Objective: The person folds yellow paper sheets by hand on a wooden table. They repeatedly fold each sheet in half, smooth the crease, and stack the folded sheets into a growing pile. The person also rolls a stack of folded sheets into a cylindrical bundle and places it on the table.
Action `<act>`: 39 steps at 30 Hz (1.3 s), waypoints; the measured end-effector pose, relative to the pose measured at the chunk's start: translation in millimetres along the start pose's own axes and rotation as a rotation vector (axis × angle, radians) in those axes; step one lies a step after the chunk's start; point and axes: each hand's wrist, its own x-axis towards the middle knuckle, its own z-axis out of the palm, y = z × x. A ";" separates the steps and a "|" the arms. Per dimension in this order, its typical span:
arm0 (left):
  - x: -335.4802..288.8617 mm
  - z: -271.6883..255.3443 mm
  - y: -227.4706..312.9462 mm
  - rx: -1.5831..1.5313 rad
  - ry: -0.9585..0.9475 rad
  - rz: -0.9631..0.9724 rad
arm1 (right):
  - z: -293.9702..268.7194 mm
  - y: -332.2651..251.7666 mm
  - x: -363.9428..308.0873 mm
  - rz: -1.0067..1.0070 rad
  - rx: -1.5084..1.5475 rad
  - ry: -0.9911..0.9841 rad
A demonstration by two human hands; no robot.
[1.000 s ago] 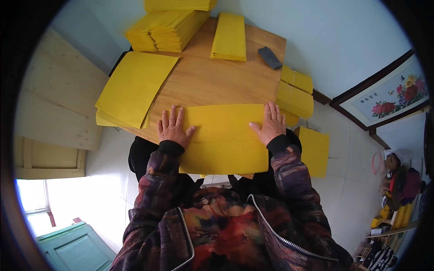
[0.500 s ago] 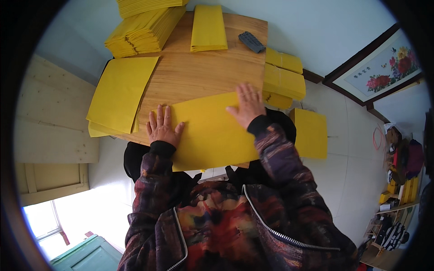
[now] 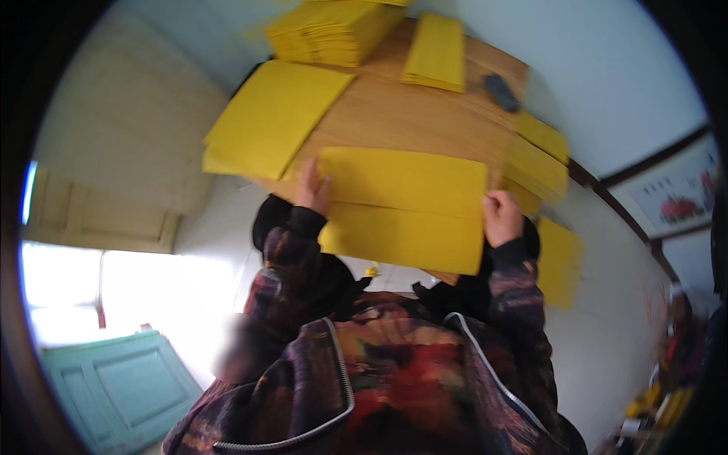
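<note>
A yellow paper sheet [image 3: 402,178] with a crease running across its middle lies in front of me, at the table's near edge. Its left edge is in my left hand [image 3: 312,187], which has its fingers pointing up and its thumb against the paper. At the right edge my right hand [image 3: 503,218] is closed, pinching the paper with curled fingers. The sheet's lower part extends over the table edge above my lap. Beyond my left hand lie flat yellow sheets [image 3: 280,114].
A thick stack of folded yellow paper [image 3: 326,34] stands at the far left of the wooden table [image 3: 394,114]. Another folded yellow pile [image 3: 437,53] and a dark grey object [image 3: 501,92] lie farther back. Yellow bundles [image 3: 535,163] sit beyond the right edge.
Both hands have gone from lying flat on the sheet to holding its side edges. The sheet now shows a crease across it. The view has shifted, moving the scene rightward.
</note>
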 end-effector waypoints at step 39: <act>-26.0 54.3 68.4 0.811 -0.178 0.333 | 54.8 -51.5 10.4 -0.195 -0.512 -0.458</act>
